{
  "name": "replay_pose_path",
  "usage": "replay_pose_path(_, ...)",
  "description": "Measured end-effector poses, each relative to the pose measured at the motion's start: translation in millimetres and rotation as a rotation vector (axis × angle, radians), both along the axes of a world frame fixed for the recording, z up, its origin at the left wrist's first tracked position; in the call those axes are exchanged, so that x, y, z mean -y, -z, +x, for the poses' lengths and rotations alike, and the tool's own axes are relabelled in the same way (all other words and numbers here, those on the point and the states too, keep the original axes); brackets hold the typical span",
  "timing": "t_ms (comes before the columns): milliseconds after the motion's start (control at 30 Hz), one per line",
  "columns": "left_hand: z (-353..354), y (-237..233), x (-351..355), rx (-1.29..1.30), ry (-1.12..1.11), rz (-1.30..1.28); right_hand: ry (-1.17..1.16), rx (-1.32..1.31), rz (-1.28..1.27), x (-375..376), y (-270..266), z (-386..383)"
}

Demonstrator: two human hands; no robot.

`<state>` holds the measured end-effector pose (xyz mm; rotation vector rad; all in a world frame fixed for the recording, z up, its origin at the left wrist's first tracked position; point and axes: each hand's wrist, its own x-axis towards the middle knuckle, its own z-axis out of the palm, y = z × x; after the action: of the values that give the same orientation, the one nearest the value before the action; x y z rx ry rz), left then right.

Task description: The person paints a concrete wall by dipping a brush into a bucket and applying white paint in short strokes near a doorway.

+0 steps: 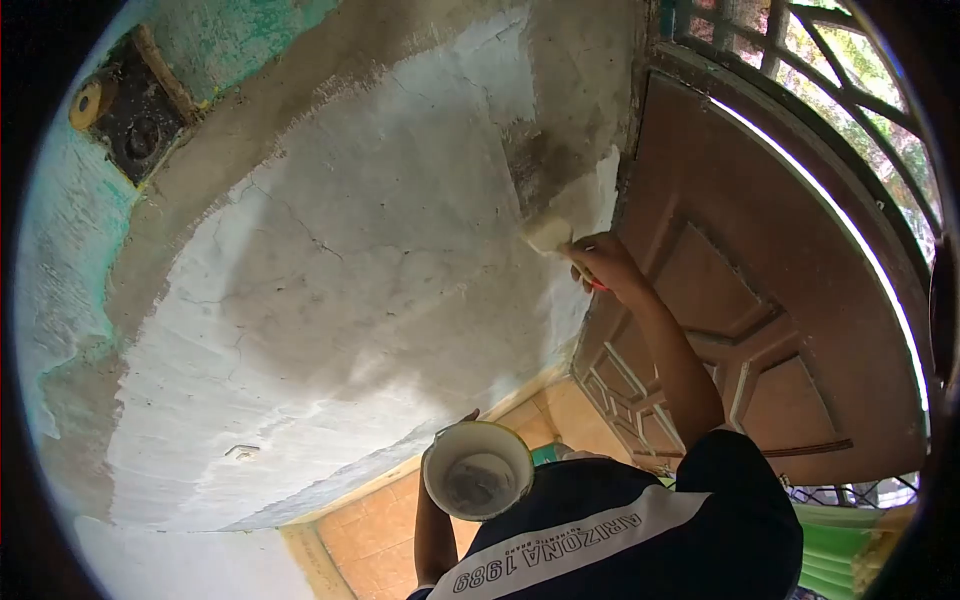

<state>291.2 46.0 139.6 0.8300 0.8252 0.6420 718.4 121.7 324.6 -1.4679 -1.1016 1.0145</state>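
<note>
My right hand (608, 264) is closed around the handle of a wide paintbrush (550, 236), which shows a bit of red near my fingers. The pale bristles lie against the wall (400, 220), beside a brown unpainted patch near the door frame. Whitish paint covers much of this wall, with fine cracks showing through. Lower down, my left hand (472, 414) supports a small white bucket (478, 428) in front of my chest; only its fingertips show past the rim, the rest being hidden. Inside the bucket is greyish-white paint (482, 484).
A brown panelled door (690, 270) stands close on my right, beneath a metal grille (835, 50). An open electrical box (140, 115) sits in the wall at upper left. Orange tiles (385, 530) cover the floor. Green fabric (830, 550) shows at lower right.
</note>
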Motion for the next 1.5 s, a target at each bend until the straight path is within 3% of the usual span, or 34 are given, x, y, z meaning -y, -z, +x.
replay_pose_path(267, 10, -1, -1, 0.010, -0.018, 0.002, 0.013, -0.015, 0.318, -3, -131, -8)
replay_pose_path(367, 14, 1, 0, 0.016, -0.024, -0.003, 0.077, -0.029, 0.416, 1, -137, -17)
replay_pose_path(433, 14, 2, 0, 0.016, -0.025, -0.007, 0.117, -0.005, 0.431, -1, -124, -16)
replay_pose_path(633, 8, 5, 2, 0.010, -0.031, -0.025, -0.050, -0.044, 0.155, -10, 7, 4)
replay_pose_path(733, 3, 8, 12, 0.002, -0.032, -0.048, 0.011, -0.048, 0.051, -8, 28, 6)
replay_pose_path(933, 11, 15, 25, 0.012, -0.023, -0.078, -0.043, -0.012, 0.245, -19, -109, 4)
replay_pose_path(1033, 19, 18, 28, 0.022, -0.021, -0.085, -0.031, -0.029, 0.401, -7, -149, -8)
replay_pose_path(1167, 22, 21, 27, 0.029, -0.025, -0.084, 0.040, -0.047, 0.400, -13, -122, -14)
replay_pose_path(1233, 24, 23, 27, 0.036, -0.030, -0.082, 0.052, 0.045, 0.297, -19, -79, -14)
replay_pose_path(1367, 26, 25, 29, 0.051, -0.036, -0.077, -0.001, -0.011, 0.138, -19, 4, 1)
replay_pose_path(1500, 28, 25, 30, 0.062, -0.036, -0.065, -0.023, -0.025, -0.051, -14, 12, 20)
